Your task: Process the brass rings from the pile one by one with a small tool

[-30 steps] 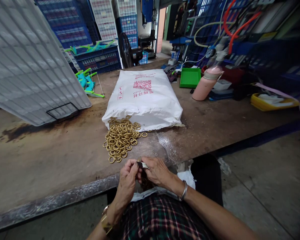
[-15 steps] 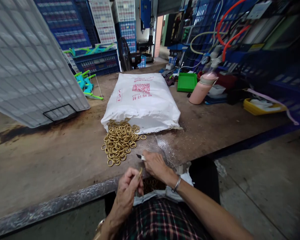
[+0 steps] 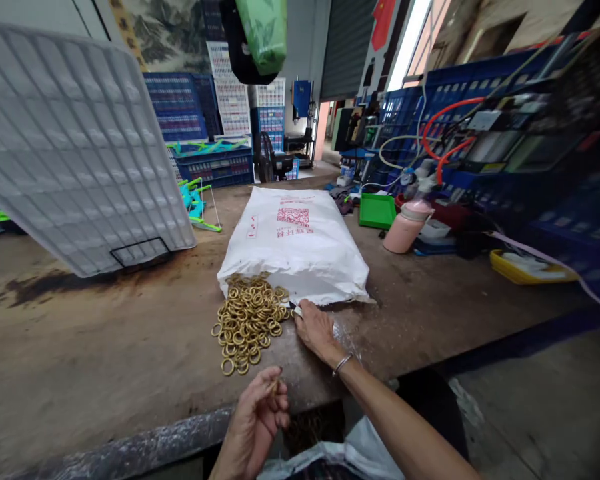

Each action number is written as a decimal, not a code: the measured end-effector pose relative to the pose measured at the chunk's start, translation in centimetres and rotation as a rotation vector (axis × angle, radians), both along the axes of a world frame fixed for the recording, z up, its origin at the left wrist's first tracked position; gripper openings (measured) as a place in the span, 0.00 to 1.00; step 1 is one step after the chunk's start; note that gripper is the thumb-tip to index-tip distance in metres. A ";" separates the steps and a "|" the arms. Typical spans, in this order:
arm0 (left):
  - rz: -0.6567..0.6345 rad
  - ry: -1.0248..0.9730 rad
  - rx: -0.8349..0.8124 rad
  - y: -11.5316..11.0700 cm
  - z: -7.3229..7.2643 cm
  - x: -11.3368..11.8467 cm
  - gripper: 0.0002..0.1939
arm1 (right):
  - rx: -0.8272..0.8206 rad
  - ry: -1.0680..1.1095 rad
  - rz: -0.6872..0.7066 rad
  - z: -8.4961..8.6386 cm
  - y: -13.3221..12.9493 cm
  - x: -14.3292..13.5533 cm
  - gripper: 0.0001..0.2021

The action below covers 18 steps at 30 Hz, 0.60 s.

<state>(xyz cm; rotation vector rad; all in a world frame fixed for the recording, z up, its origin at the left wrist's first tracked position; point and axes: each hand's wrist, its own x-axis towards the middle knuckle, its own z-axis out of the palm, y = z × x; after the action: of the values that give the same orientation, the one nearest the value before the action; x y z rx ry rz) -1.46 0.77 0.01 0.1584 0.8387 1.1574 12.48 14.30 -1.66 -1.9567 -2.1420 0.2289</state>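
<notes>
My left hand point(image 3: 260, 417) is above the table's front edge, thumb and fingers pinched on a brass-coloured ring point(image 3: 275, 387), partly hidden and blurred. My right hand point(image 3: 317, 330) reaches forward over the tabletop, gripping a small knife point(image 3: 298, 311) with a white handle and dark tip. That tip is beside the right side of a pile of brass-coloured rings point(image 3: 250, 320); whether it touches one I cannot tell. The pile spills from the mouth of a white woven sack point(image 3: 295, 257) with red print. Below the table edge, a pale cloth or bag point(image 3: 325, 453) lies at my lap.
On the left a tall white ribbed crate point(image 3: 95, 167) stands tilted. To the right are a green tray point(image 3: 377, 212), a pink bottle point(image 3: 405, 230) and a yellow tray point(image 3: 525, 270). Orange hoses point(image 3: 433, 133) run to equipment behind them.
My right hand has moved forward with the knife to the rings by the sack's mouth. My left hand remains near the table edge and has turned, its fingers less curled. The view has tilted up.
</notes>
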 end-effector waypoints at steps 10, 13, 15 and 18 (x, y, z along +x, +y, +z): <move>0.009 0.011 -0.021 0.7 -0.5 -0.1 0.14 | -0.044 0.292 0.166 0.5 -2.2 0.9 0.05; -0.008 0.332 0.109 1.0 -0.5 0.0 0.16 | -0.171 0.577 0.179 0.7 -4.0 0.4 0.06; 0.006 0.602 0.188 1.3 -0.5 -0.1 0.18 | -0.269 0.747 0.174 1.0 -5.1 0.0 0.05; -0.004 0.889 0.380 1.6 -0.6 -0.2 0.14 | -0.406 0.939 0.167 1.4 -6.3 -0.3 0.03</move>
<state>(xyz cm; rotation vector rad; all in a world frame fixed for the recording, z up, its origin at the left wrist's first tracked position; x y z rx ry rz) -1.64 2.41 -0.57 1.0423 1.3715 1.2322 12.15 8.02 -0.26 -1.3558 -1.6558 1.3821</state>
